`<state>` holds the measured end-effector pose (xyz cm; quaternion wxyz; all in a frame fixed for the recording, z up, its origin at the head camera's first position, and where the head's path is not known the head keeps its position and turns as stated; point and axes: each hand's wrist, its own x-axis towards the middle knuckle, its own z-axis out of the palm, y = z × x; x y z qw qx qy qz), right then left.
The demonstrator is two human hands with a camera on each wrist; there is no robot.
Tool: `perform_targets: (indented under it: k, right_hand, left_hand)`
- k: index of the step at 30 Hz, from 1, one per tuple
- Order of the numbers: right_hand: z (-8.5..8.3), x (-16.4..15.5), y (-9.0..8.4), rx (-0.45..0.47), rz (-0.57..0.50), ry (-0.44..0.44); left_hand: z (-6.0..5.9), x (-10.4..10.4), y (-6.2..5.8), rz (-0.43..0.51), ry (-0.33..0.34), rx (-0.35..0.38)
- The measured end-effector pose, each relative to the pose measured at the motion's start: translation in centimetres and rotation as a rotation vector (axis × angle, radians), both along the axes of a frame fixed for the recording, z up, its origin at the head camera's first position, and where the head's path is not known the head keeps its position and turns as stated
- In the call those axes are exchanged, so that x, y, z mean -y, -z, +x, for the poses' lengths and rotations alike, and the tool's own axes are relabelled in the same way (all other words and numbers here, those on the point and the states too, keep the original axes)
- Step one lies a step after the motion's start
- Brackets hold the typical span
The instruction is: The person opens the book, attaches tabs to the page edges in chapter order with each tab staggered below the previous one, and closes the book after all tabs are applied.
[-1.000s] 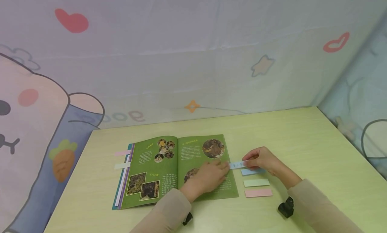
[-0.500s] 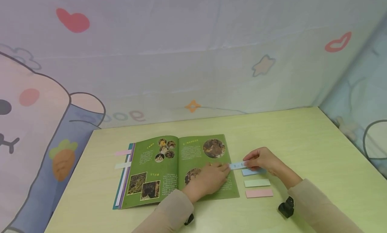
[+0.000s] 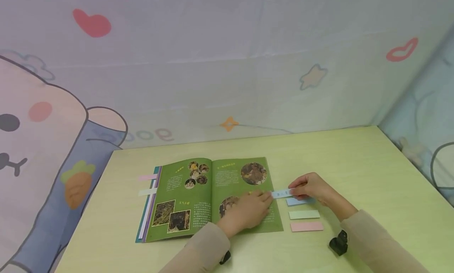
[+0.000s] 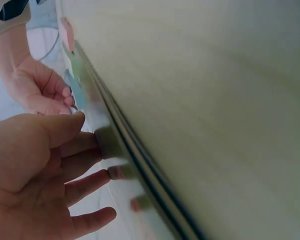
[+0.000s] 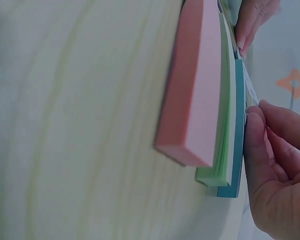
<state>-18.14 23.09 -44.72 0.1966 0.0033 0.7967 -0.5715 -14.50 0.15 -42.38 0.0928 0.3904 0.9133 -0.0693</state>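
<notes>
Blue sticky strip (image 3: 281, 193): we are pinching it in our right hand (image 3: 309, 187), while our left hand (image 3: 250, 210) is pressing flat, fingers straight, on the open book (image 3: 184, 194).

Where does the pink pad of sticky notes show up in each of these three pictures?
Head: pink pad lies nearest the viewer of three pads, right of the open book.
Left wrist: small pink patch at upper left.
Right wrist: large, centre.
Shared landmark: the green pad lies beside it.
</notes>
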Motion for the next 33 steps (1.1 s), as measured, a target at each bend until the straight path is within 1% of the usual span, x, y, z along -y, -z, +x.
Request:
perform_targets:
  k: [3,6,9,14,18,21,23,27,29,33]
  right_hand:
    - [0.1,-0.1,0.0,-0.002,-0.010,-0.003]
    - [0.1,-0.1,0.1,0.003,-0.018,0.001]
    - [0.1,-0.2,0.1,0.010,-0.021,0.003]
    - [0.0,-0.2,0.0,-0.007,-0.020,-0.008]
    - [0.1,-0.3,0.1,-0.003,-0.014,-0.004]
    - [0.2,-0.4,0.1,0.003,0.002,0.011]
    - [0.1,-0.4,0.1,0.004,0.008,0.022]
    - [0.0,-0.5,0.1,-0.006,0.003,0.009]
    - [0.0,-0.4,0.1,-0.006,-0.006,-0.005]
    - [0.0,-0.2,0.1,-0.005,-0.017,-0.019]
  left_hand:
    - [0.1,-0.2,0.0,-0.023,0.021,-0.041]
    - [-0.1,-0.6,0.1,-0.044,0.050,-0.096]
    - [-0.3,-0.9,0.3,-0.049,0.075,-0.133]
    - [-0.3,-1.3,0.3,-0.026,0.052,-0.095]
    - [-0.2,-1.4,0.3,0.013,0.027,-0.018]
    - [-0.4,-1.3,0.5,0.055,0.030,0.032]
    - [-0.6,-1.3,0.6,0.077,0.044,0.043]
    - [-1.1,-1.1,0.9,0.105,0.068,0.044]
    - [-1.1,-1.0,1.0,0.101,0.062,0.055]
    - [-0.9,-0.6,1.3,0.064,0.029,0.081]
